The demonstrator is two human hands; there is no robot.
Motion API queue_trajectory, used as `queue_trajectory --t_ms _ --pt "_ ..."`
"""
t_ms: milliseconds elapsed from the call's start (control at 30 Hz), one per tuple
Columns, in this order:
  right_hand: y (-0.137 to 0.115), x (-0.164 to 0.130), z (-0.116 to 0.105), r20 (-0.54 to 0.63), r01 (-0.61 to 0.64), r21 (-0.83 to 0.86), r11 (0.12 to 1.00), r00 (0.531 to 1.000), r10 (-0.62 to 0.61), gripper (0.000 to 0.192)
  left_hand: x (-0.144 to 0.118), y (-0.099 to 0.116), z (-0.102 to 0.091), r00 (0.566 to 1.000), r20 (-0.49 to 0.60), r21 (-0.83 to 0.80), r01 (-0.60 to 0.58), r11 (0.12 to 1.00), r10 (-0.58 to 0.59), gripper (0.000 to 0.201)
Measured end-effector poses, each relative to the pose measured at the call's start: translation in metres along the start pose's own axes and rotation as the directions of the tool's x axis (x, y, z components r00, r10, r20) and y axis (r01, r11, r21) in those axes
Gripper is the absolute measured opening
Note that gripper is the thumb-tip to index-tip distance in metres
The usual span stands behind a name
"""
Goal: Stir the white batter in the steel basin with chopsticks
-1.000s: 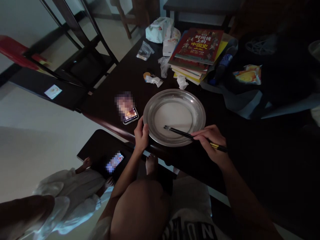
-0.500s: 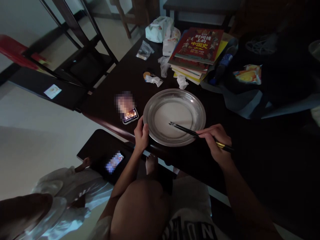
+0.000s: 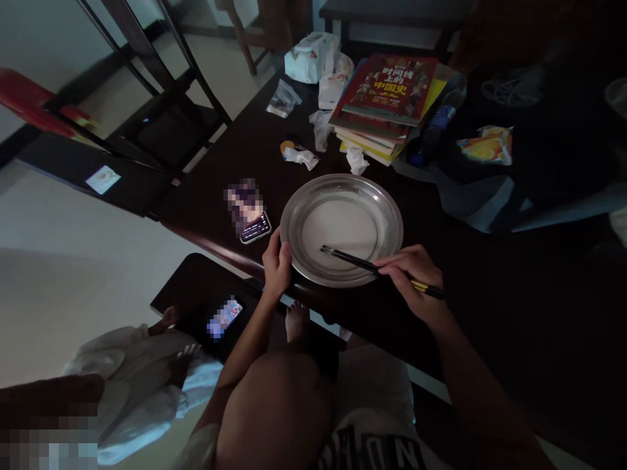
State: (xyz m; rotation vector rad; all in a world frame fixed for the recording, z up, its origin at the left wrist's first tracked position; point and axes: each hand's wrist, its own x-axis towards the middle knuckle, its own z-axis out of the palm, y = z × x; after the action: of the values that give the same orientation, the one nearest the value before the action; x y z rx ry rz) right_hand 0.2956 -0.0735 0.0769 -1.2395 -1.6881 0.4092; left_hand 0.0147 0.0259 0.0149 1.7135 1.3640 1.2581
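A round metal basin (image 3: 343, 185) with whitish contents (image 3: 337, 225) stands near the edge of the dark table. My left hand (image 3: 277, 264) is closed on the basin's left rim, thumb towards me. In my right hand (image 3: 416, 281) is a pair of black chopsticks (image 3: 355, 261) with gold bands near the thick ends. Their tips touch the whitish contents at the lower left part of the basin. Whether the contents are liquid or paste I cannot tell. Left of the basin lies a lit phone (image 3: 255, 228).
Behind the basin are crumpled tissue (image 3: 357, 161), a stack of books (image 3: 386, 88), a bottle (image 3: 441, 124) and a snack packet (image 3: 487, 145). A tissue pack (image 3: 311, 57) lies further back. At lower left, another person (image 3: 132, 372) sits by a bench with a second phone (image 3: 225, 318).
My right hand and the chopsticks have moved left and slightly towards me, their tips sliding across the contents. My left hand stays on the rim. The other person has shifted slightly.
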Motion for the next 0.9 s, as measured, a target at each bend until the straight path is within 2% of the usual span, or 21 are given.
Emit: queue_trajectory --t_ms 167,333,467,633,800,900 --pt "-0.0010 0.0011 -0.0004 -0.050 -0.026 -0.012 1.000 0.998 0.025 0.022 -0.0001 -0.0013 0.0001 1.000 -0.006 0.002 -0.004 1.000 0.004 0.064" --pt "-0.0018 0.0018 0.0001 0.001 0.004 -0.004 1.000 1.000 -0.004 0.019 -0.0005 -0.0015 0.0001 1.000 -0.011 -0.009 0.000 1.000 0.000 0.065" --pt "-0.0010 0.0010 0.0001 -0.052 -0.014 -0.007 1.000 0.999 0.013 0.022 -0.0005 -0.0009 -0.0003 1.000 -0.007 -0.004 -0.010 1.000 0.010 0.065" --pt "-0.0024 0.0025 0.0007 0.006 0.014 -0.008 1.000 1.000 -0.014 0.019 -0.0005 0.0003 -0.0007 1.000 0.005 0.004 -0.002 1.000 0.002 0.064" --pt "-0.0026 0.0023 -0.0009 -0.058 -0.024 -0.001 1.000 0.998 0.024 0.022 -0.0006 -0.0004 0.0000 1.000 0.006 -0.004 -0.006 1.000 0.006 0.064" --pt "-0.0025 0.0022 -0.0006 0.004 0.003 0.017 1.000 1.000 -0.003 0.022 -0.0005 0.0001 0.0001 1.000 0.002 -0.001 -0.007 1.000 0.007 0.065"
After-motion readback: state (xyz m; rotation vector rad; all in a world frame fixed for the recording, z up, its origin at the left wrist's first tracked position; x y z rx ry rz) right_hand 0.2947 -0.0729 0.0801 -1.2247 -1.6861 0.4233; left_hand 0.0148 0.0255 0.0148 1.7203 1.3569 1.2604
